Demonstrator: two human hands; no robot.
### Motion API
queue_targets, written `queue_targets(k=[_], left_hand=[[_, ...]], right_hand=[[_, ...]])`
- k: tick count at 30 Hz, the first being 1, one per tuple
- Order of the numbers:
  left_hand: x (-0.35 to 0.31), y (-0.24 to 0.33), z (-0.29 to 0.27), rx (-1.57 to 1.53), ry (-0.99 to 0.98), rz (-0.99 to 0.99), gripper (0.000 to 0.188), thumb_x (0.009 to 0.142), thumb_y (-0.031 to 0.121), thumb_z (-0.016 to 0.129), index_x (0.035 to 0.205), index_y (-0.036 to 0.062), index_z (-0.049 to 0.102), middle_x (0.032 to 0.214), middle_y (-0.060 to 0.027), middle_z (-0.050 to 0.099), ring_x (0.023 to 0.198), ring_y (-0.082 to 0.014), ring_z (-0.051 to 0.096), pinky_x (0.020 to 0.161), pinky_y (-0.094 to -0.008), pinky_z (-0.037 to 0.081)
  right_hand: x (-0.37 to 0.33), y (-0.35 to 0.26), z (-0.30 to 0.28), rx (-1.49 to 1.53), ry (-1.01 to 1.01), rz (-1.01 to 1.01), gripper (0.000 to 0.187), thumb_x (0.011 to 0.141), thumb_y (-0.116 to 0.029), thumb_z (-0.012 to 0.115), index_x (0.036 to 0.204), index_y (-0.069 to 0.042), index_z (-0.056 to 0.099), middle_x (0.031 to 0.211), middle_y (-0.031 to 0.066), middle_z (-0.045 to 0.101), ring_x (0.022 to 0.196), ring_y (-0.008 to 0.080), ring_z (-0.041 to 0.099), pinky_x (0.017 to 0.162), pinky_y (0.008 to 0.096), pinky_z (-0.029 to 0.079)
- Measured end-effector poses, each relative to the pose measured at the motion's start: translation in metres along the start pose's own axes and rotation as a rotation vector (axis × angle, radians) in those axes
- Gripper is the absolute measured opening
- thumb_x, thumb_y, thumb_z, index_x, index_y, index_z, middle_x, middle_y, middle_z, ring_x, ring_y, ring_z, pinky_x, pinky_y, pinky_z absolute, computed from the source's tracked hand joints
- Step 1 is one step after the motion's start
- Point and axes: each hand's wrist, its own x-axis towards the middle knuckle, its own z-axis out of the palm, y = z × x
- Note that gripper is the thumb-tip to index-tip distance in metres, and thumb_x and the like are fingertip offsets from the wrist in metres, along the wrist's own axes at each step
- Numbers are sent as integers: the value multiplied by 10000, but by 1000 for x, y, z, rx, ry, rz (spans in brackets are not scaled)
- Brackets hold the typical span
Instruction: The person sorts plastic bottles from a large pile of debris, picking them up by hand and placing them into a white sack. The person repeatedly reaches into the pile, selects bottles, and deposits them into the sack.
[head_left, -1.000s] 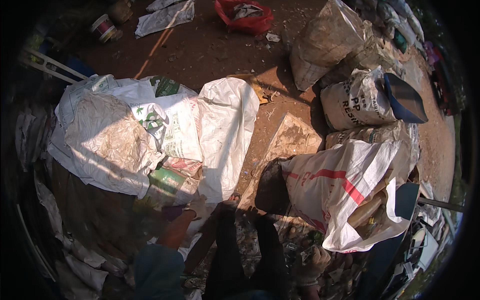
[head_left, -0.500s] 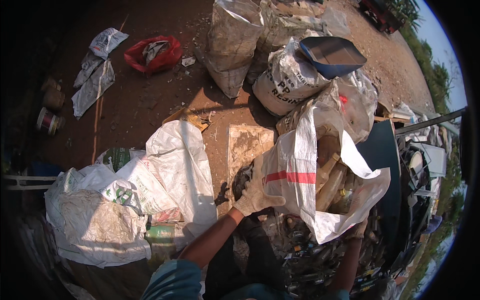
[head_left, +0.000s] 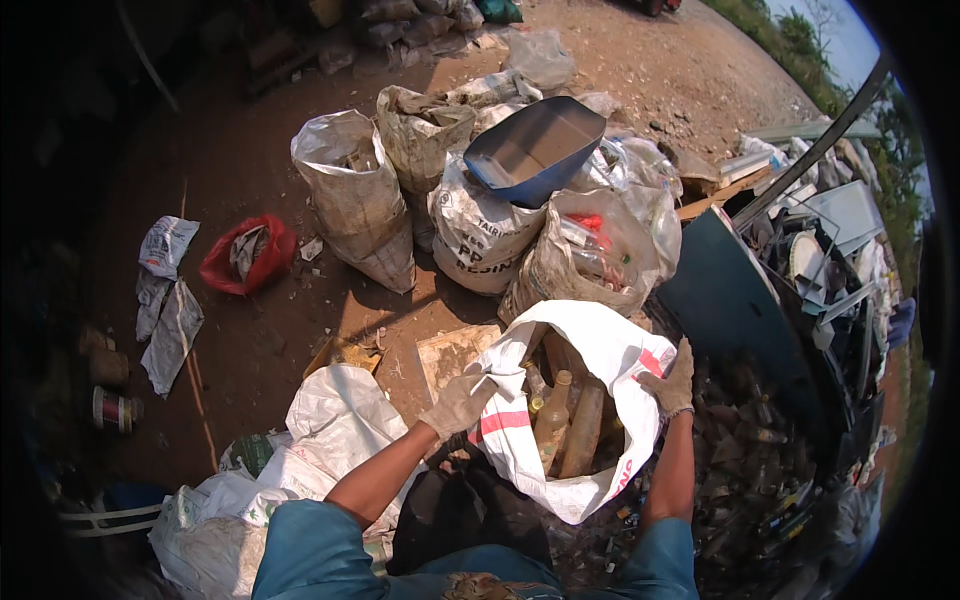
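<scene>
A white woven sack (head_left: 590, 505) with red stripes stands in front of me with its mouth wide. Dirty bottles (head_left: 552, 425) lean inside it, brown and cloudy. My left hand (head_left: 458, 405), in a pale work glove, is closed on the left side of the sack's rim, where the fabric bunches. Gloved as well, my right hand (head_left: 672, 382) grips the right side of the rim near a red stripe. The sack's base is hidden below its mouth.
Filled sacks (head_left: 355, 200) stand ahead, one topped by a blue scoop-like tray (head_left: 535, 150). Flattened white sacks (head_left: 340, 410) lie left, beyond them a red plastic bag (head_left: 248, 255). A heap of glass bottles (head_left: 740, 450) lies right, beside a dark panel (head_left: 730, 310).
My left hand has gone from beside the sack to its rim. My right hand has come up into sight on the rim. The sack's mouth is spread rounder, and the view has shifted.
</scene>
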Motion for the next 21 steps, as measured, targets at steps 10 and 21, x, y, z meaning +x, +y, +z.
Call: queue_targets(k=[10,21], left_hand=[[-33,-13,19,-31,519,-285,242,1037,75,411,1149,-54,583,934,-233,635,881,-355,641,819,-457,527],[-206,-154,15,-1078,782,-668,305,1013,142,564,1236,-46,650,1115,-115,731,960,-247,720,857,-375,589]], right_hand=[[27,50,-1,1443,262,323,231,948,-167,554,1044,3,679,981,118,701,918,281,689,846,388,549],[-197,-107,23,1204,200,590,203,980,-165,639,931,21,704,880,45,686,804,177,655,753,327,522]])
